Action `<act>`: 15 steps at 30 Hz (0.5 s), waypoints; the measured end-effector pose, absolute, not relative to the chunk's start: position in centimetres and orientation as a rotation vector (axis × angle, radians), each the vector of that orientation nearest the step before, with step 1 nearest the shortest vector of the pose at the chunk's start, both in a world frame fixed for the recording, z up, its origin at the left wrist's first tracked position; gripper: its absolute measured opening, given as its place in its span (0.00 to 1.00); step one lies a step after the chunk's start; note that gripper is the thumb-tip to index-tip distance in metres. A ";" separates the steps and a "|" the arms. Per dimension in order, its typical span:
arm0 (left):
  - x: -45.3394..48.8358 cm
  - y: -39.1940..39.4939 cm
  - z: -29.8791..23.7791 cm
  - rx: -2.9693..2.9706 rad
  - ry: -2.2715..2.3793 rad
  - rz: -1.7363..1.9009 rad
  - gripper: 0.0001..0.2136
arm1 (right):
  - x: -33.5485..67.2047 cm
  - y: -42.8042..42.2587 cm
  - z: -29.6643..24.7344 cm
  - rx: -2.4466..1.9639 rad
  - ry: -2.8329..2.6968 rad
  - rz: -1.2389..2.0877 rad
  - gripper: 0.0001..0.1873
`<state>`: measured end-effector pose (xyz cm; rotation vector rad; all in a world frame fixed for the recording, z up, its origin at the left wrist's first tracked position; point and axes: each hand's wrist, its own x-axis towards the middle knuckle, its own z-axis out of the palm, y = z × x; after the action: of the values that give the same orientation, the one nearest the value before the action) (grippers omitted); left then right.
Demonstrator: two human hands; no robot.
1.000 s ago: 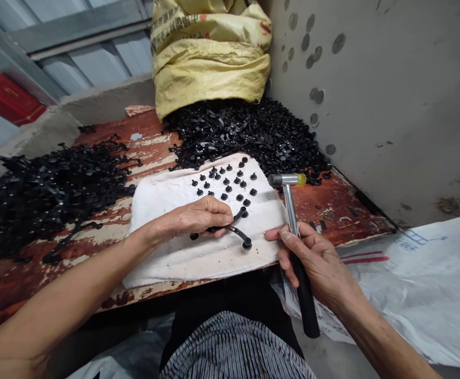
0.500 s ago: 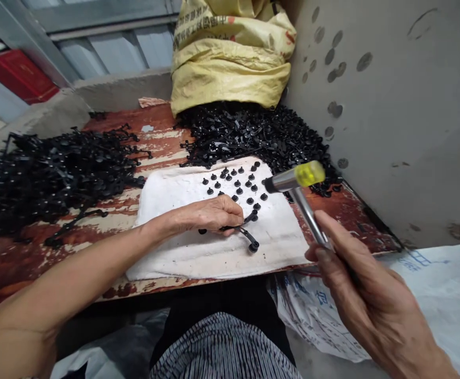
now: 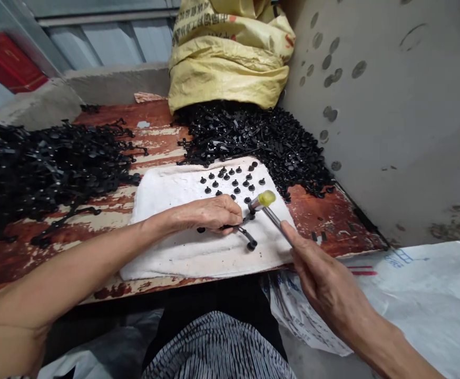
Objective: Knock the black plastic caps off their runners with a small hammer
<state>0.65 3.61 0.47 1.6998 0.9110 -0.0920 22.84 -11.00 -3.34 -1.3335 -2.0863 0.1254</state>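
My left hand (image 3: 209, 213) is closed on a curved black plastic arm (image 3: 242, 231) and pins it to the white cloth pad (image 3: 166, 252). My right hand (image 3: 319, 273) grips a small hammer (image 3: 271, 213) with a metal shaft and a yellow-tipped head. The hammer head (image 3: 262, 201) is down on the upper end of the arm, just right of my left fingers. Several small black studs (image 3: 233, 181) stand on the cloth behind my hands.
A pile of black plastic arms (image 3: 51, 163) covers the left of the worn red board (image 3: 332, 210). A second black heap (image 3: 261, 137) lies at the back under a yellow sack (image 3: 230, 58). A grey wall (image 3: 391, 105) is close on the right, with white sacking (image 3: 431, 305) below it.
The hammer was lifted up to the right and has now come down leftward onto the end of the black arm. My left hand kept hold of the arm in the same place.
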 end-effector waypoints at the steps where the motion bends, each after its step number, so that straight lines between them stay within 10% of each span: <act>1: 0.7 3.6 0.4 1.709 0.918 -0.095 0.12 | 22.9 -11.0 -3.6 -1.345 -2.068 0.154 0.36; 15: 0.4 3.2 0.5 1.591 0.887 -0.008 0.10 | 23.9 -10.4 -4.8 -1.424 -1.933 0.360 0.24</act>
<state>0.41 3.16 0.53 1.5914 0.8868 -0.0078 23.93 -10.45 -4.85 -1.4239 -1.9328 0.3597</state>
